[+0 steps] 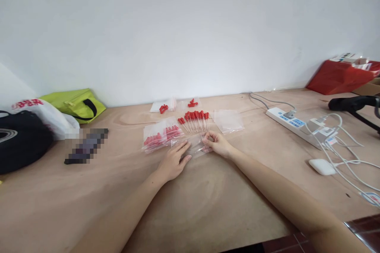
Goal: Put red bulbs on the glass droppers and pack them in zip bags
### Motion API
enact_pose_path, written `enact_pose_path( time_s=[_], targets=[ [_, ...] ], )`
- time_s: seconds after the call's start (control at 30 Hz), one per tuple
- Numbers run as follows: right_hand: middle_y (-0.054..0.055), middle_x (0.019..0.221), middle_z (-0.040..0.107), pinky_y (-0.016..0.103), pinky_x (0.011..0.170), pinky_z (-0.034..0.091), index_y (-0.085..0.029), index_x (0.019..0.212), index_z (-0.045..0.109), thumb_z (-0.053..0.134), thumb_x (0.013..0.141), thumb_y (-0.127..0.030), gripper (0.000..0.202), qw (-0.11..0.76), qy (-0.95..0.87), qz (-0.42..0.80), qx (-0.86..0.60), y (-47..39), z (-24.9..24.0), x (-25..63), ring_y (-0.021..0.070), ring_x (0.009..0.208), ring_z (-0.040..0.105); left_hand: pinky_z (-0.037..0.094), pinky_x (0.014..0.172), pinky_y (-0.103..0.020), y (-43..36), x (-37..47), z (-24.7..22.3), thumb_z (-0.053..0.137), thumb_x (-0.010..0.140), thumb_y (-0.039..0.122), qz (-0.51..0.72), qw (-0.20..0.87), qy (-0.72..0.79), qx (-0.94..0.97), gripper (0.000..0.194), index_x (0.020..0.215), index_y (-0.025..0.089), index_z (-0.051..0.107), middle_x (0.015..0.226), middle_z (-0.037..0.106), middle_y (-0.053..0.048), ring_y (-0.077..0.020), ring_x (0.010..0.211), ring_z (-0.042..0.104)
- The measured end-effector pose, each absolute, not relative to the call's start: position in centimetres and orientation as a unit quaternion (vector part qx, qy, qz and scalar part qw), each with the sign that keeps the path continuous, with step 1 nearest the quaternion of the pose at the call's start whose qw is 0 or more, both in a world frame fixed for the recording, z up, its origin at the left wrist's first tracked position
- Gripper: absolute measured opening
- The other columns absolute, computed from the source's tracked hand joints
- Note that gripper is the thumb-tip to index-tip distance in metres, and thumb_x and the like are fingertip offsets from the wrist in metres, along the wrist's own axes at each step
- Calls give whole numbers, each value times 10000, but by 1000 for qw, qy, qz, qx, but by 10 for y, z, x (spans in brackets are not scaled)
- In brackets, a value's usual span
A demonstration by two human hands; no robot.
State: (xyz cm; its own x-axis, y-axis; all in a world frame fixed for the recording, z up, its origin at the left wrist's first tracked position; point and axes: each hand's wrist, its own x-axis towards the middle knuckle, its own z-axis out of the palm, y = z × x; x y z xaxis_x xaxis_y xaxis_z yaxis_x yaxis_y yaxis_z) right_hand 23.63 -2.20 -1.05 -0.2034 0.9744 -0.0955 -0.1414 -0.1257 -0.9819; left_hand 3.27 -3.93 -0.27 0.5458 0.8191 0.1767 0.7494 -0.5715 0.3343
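A clear plastic bag [194,145] lies flat on the table between my hands. My left hand [175,161] rests on its left side, fingers stretched out and thumb apart. At the bag's right end, my right hand [218,144] pinches the plastic between thumb and forefinger. Just beyond it, several glass droppers with red rubber bulbs [196,116] lie fanned out in a row, bulbs toward the wall. Left of these, a stack of filled clear bags [158,134] shows red bulbs through the plastic. A pile of flat clear bags [228,121] lies to the right.
Loose red bulbs [163,108] sit on bags near the wall, with more red bulbs [192,103] beside them. A white power strip [293,124] with tangled cables is at right. A blurred phone-like object [87,146], dark bag [23,142] and lime bag [74,102] stand left.
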Motion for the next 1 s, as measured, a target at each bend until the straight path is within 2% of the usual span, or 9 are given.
enact_pose_path(
  time_s=[0.1,0.2,0.3,0.37,0.43,0.53,0.73,0.83,1.0],
  targets=[
    [-6,796,577,251,476,479,-195,661,397,623,600,-506,389,464,-506,565,-457,-14,-12,241,83,498,554,336,988,-405,-38,32,-3,368,867,318,168,112,455,867,430,1268,166,399,1303,436,-94,-201,1207,385],
    [-27,576,511,259,502,447,-200,655,402,523,702,-438,271,467,-571,392,-550,4,-13,247,113,509,521,332,992,-405,-38,32,-4,365,866,311,168,108,456,867,421,1251,151,420,1282,460,-96,-206,1198,397],
    [23,721,549,287,662,439,-176,722,480,523,697,-324,156,432,-622,184,-627,27,-10,249,148,695,548,324,998,-406,-38,32,-5,366,863,306,164,103,457,868,413,1232,138,444,1280,461,-101,-211,1199,394],
    [71,884,548,306,714,427,-164,874,508,541,686,-334,256,386,-627,120,-666,39,-9,244,178,803,549,327,999,-402,-38,32,-6,365,864,303,158,103,458,869,411,1227,130,451,1280,460,-103,-209,1198,396],
    [104,998,515,327,718,423,-173,1020,480,534,698,-391,392,341,-619,91,-701,49,-7,236,205,843,550,326,1001,-402,-38,32,-6,363,866,303,154,100,457,870,406,1219,126,460,1282,459,-104,-210,1198,396],
    [116,1050,500,338,712,415,-196,1113,435,478,747,-386,415,284,-627,78,-721,57,-4,226,226,853,556,331,999,-406,-39,32,-6,365,867,303,155,95,452,873,391,1198,130,482,1278,464,-101,-213,1191,405],
    [121,923,579,291,701,397,-138,1020,482,339,830,-234,256,222,-666,79,-707,56,-4,229,216,842,572,351,985,-409,-39,32,-5,369,864,299,162,88,449,874,370,1171,148,509,1268,476,-91,-214,1180,419],
    [116,891,599,283,694,393,-134,1002,498,302,849,-212,262,194,-668,68,-715,48,-5,235,216,835,579,340,996,-395,-39,33,-5,367,862,304,158,91,454,872,375,1176,156,510,1275,470,-84,-210,1183,416],
    [124,905,614,289,711,389,-143,1082,478,289,856,-201,300,163,-669,61,-723,30,-4,246,224,862,579,326,1004,-399,-38,32,-6,365,860,316,160,104,456,869,381,1183,172,507,1288,457,-73,-210,1192,405]
  ],
)
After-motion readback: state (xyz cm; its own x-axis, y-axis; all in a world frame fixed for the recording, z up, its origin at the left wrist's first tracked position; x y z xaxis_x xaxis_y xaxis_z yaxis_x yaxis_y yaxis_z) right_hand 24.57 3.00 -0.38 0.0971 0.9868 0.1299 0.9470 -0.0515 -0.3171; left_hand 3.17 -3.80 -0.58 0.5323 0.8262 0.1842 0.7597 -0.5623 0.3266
